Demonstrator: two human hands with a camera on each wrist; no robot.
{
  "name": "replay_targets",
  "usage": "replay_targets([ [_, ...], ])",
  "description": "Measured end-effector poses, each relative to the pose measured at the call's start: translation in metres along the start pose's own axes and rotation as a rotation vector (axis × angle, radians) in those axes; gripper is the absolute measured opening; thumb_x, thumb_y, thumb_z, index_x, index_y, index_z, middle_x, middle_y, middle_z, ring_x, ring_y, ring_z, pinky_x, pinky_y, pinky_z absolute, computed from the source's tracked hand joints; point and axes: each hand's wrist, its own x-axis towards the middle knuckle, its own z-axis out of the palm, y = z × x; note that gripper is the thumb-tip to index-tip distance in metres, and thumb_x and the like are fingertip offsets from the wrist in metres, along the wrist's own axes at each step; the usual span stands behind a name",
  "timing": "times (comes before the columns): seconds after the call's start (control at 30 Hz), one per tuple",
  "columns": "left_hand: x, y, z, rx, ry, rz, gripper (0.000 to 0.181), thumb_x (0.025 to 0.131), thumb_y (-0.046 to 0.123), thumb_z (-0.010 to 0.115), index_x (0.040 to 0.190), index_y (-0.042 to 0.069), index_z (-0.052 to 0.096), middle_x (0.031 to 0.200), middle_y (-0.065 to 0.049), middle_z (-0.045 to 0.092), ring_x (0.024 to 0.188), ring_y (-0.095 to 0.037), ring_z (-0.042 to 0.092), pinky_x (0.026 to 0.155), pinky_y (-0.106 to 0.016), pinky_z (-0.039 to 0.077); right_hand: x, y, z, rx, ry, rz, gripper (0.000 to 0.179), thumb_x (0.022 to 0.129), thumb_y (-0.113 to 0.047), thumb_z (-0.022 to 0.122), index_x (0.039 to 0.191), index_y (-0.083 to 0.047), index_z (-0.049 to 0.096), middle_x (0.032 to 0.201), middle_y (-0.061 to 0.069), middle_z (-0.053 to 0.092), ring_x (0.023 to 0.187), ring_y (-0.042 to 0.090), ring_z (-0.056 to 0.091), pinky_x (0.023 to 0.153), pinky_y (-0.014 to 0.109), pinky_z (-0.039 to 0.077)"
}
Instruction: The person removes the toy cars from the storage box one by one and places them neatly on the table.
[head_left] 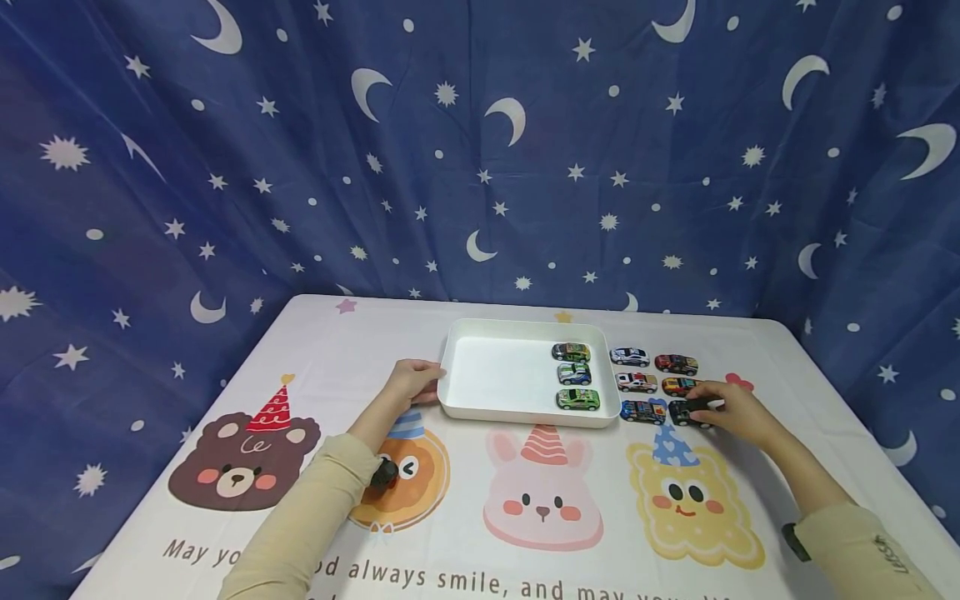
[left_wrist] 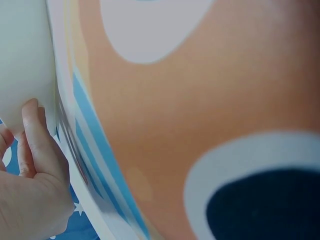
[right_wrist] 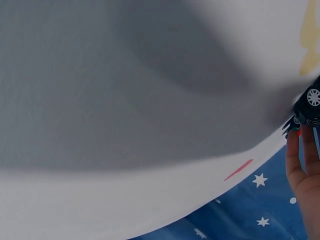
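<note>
My left hand [head_left: 414,381] holds the left side of a white tray [head_left: 480,416]; in the left wrist view its fingers [left_wrist: 37,130] lie against the tray wall [left_wrist: 25,55]. Three toy cars stand in a column along the tray's right end: a dark green and yellow car [head_left: 572,352], a blue, white and green car [head_left: 574,373] and a bright green car [head_left: 578,399]. Right of the tray, my right hand [head_left: 731,408] grips a black toy car [head_left: 684,412], the nearest in the outer column. At the right wrist view's edge, its wheel [right_wrist: 313,97] shows above the fingers.
Beside the tray stand a white car [head_left: 630,357], a white and red car [head_left: 636,382], a blue and black car [head_left: 642,411], a dark red car [head_left: 677,364] and a yellow and red car [head_left: 678,386]. A printed cloth [head_left: 465,500] covers the table; a starry blue curtain [head_left: 420,167] hangs behind.
</note>
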Motion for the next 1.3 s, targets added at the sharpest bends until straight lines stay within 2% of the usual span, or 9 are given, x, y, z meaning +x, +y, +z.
replay_targets([
  [0.33,-0.002,0.0,0.002,0.001,0.011,0.0,0.031,0.091,0.012,0.062,0.119,-0.001,0.06,0.104,-0.016,0.068,0.063,-0.006,0.063,0.061,-0.02,0.06,-0.002,-0.002,-0.002,-0.006,-0.008,0.006,0.029,0.082,-0.009,0.071,0.105,0.007,0.063,0.105,0.027,0.064,0.098,0.043,0.06,0.075,0.053,0.055],
  [0.53,-0.003,-0.002,0.001,0.0,0.009,-0.003,0.033,0.09,0.012,0.062,0.12,-0.001,0.059,0.096,-0.011,0.068,0.064,-0.007,0.064,0.058,-0.019,0.059,-0.002,-0.005,-0.003,-0.029,0.042,-0.028,0.029,0.082,-0.008,0.071,0.107,0.006,0.064,0.106,0.024,0.066,0.097,0.041,0.06,0.074,0.05,0.055],
  [0.83,0.0,-0.003,0.002,0.005,0.001,-0.006,0.033,0.09,0.012,0.062,0.12,0.0,0.059,0.095,-0.011,0.068,0.064,-0.007,0.064,0.057,-0.019,0.059,0.001,-0.02,-0.008,-0.05,0.065,0.008,0.031,0.084,-0.009,0.069,0.109,0.008,0.061,0.104,0.027,0.064,0.096,0.043,0.059,0.078,0.056,0.054],
  [1.1,0.002,-0.001,0.004,0.001,0.012,-0.006,0.031,0.088,0.011,0.064,0.117,-0.001,0.061,0.079,-0.003,0.065,0.061,-0.006,0.062,0.055,-0.018,0.058,0.016,-0.029,-0.013,-0.053,0.081,-0.006,0.028,0.087,-0.006,0.065,0.11,0.008,0.061,0.107,0.028,0.063,0.1,0.044,0.058,0.081,0.055,0.054],
  [1.3,0.002,0.0,0.002,0.006,0.024,0.006,0.032,0.088,0.011,0.063,0.117,-0.002,0.061,0.079,-0.003,0.064,0.06,-0.006,0.062,0.054,-0.018,0.058,0.03,-0.045,-0.017,-0.04,0.061,-0.038,0.03,0.087,-0.006,0.065,0.113,0.008,0.06,0.109,0.028,0.063,0.102,0.044,0.058,0.086,0.058,0.052],
])
